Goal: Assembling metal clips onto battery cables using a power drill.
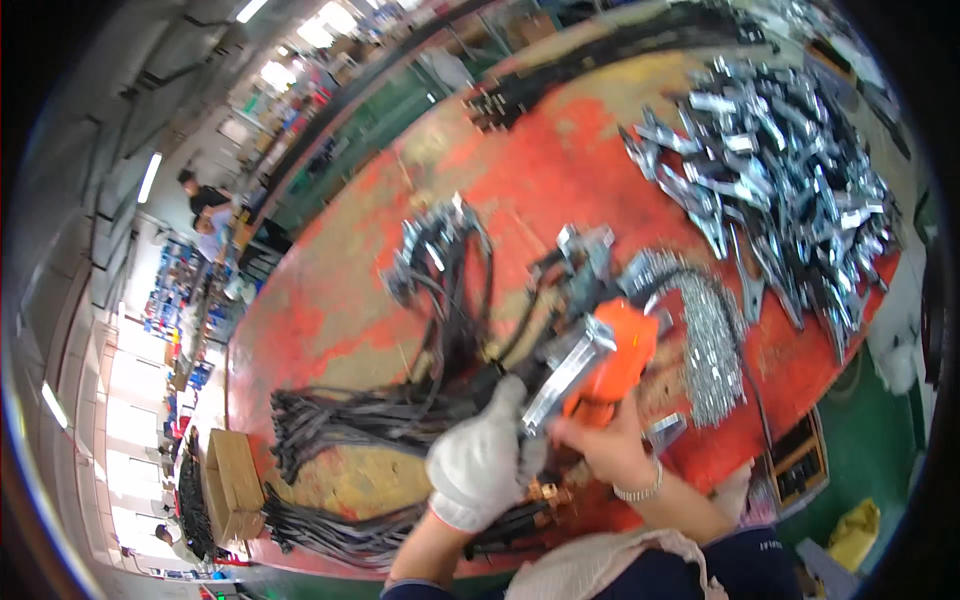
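Observation:
My left hand [472,468], in a white glove, is closed around a shiny silver channel-shaped metal part [570,375], held tilted up over the table. Close beside it, my bare right hand [610,445], with a metal band on the wrist, grips an orange power tool [622,352]. The tool's front lies behind or against the metal part; I cannot tell whether they touch. Black cables [340,425] lie in a bundle just left of my gloved hand. Beyond the tool are more cables with metal ends [585,250].
A worn red round table [330,310] carries everything. Thin silver pins [712,350] are heaped right of the tool, with a dark cord beside them. Many metal parts [770,180] are piled at the far right. More cables [600,60] lie at the back; a cardboard box [232,485] stands left.

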Available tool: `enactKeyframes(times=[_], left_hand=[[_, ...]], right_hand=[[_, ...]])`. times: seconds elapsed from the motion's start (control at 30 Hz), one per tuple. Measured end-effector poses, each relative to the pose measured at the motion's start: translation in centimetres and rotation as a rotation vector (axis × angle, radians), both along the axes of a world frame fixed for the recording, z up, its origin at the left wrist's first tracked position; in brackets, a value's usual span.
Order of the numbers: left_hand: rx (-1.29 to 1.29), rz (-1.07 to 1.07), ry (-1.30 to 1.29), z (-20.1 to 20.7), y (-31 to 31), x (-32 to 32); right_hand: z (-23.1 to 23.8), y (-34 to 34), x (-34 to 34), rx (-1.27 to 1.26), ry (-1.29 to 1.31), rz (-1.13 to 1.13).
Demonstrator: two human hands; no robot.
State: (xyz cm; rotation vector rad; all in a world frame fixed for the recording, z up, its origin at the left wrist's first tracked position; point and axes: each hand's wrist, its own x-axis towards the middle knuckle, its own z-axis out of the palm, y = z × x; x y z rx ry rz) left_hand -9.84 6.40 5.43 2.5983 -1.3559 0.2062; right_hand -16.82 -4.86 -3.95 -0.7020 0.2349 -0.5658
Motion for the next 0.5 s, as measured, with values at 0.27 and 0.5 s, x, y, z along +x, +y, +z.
enactKeyframes(times=[0.27,0.5], left_hand=[[-0.11,-0.078,-0.368,1.7,0.1,1.7],[-0.167,0.156,-0.827,2.4,-3.3,14.8]], right_hand=[[0.2,-2.1,1.1,0.248,0.069,-0.013],[0.9,-4.0,-0.3,0.189,-0.074,-0.124]])
